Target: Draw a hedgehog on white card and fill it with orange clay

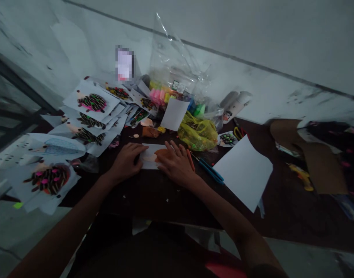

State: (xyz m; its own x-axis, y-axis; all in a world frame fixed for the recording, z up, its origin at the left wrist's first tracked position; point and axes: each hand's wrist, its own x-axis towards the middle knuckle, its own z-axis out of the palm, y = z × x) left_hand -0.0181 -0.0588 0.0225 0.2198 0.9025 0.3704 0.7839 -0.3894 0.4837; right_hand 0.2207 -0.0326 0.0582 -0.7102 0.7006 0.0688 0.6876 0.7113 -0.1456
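Note:
A small white card (150,166) lies flat on the dark table between my two hands. On it is a peach and orange-brown patch (161,153), partly hidden under my right fingers. My left hand (126,162) rests at the card's left edge, thumb and fingers apart. My right hand (178,164) lies spread over the patch and the card's right side. Against its outer side is a slim orange stick-like thing (190,160), too blurred to name. Blue-handled scissors (209,170) lie just to the right. Brown lumps (150,132) sit beyond the card.
Stacked sheets with hedgehog pictures (92,103) crowd the left. A yellow plastic bag (198,133) and a clear bag of coloured packs (165,94) stand behind. A white sheet (243,173) and brown cardboard (323,166) lie right. The wall bounds the back.

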